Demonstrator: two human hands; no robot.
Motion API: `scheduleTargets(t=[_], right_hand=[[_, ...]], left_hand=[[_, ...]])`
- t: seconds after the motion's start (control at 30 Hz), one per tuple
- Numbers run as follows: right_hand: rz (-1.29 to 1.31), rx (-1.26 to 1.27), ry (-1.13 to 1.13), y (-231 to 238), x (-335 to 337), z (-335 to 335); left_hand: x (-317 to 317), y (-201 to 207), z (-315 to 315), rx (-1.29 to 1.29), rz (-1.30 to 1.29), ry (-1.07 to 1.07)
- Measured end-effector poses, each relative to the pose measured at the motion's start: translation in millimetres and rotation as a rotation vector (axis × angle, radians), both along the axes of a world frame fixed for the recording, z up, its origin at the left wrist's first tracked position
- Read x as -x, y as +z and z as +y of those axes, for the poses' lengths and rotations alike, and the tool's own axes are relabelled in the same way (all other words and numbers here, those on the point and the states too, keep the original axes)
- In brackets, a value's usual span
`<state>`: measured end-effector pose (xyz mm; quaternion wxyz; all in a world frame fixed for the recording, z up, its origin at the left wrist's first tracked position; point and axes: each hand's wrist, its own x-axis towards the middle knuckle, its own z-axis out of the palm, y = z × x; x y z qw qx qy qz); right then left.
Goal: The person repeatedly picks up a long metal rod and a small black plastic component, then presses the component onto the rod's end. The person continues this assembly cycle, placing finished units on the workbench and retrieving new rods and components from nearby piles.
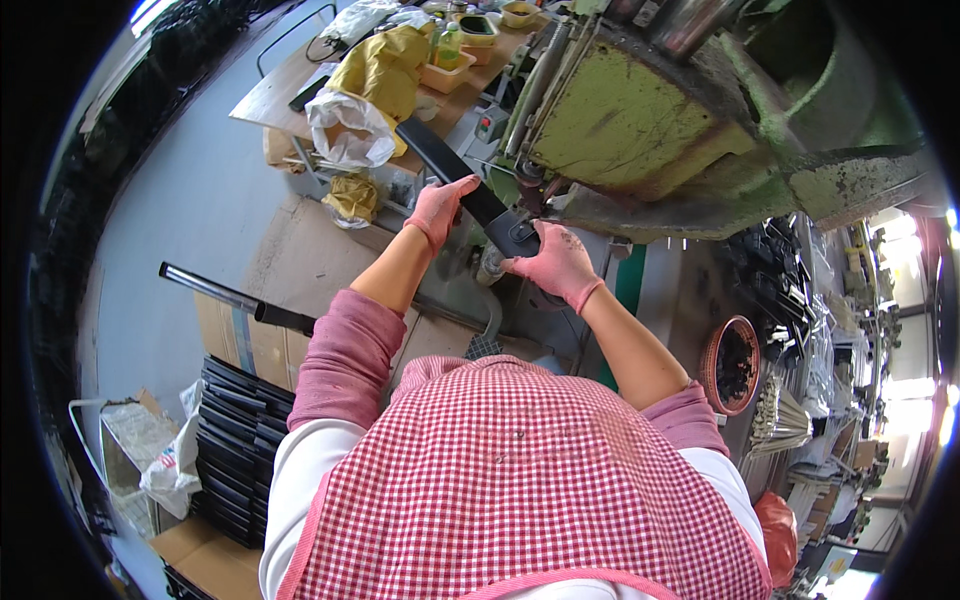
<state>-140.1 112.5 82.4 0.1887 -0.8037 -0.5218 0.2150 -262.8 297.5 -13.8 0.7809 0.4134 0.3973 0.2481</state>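
Note:
A long black bar-shaped part (pixel 434 152) slants across in front of me, its far end up to the left and its wider, rounded end close to the green machine (pixel 640 120). My left hand (pixel 440 209), in a pink glove, is closed around the bar's middle. At the rounded end my right hand (pixel 560 262), gloved in pink too, grips the part with the thumb stretched along its near side. That end lies beside the machine's working point, where contact is hard to make out.
To the left stands a stack of black parts (pixel 235 450), with another long bar (pixel 235 298) sticking out above it. A table (pixel 270 100) holds bags and tubs. On the right are a red basket (pixel 732 365) of dark pieces and a bundle of pale rods (pixel 780 415).

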Motion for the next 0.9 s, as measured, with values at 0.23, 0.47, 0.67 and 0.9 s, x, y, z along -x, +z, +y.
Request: scheduleTargets(t=[0.23, 0.47, 0.67, 0.9], right_hand=[[0.063, -0.031, -0.039, -15.0, -4.7, -11.0], [-0.156, -0.043, 0.017, -13.8, -1.1, -11.2], [0.042, 0.081, 0.041, 3.3, -4.2, -21.9], [0.322, 0.145, -0.092, 41.0, -24.6, -26.9]], left_hand=[[-1.7, -23.8, 5.8, 0.011, -0.191, -0.059], [6.8, -43.3, 23.5, 0.016, -0.182, -0.095], [3.0, -41.7, 32.9, -0.064, -0.033, -0.157], [-20.9, -8.1, 58.0, -0.108, -0.482, -0.275]])
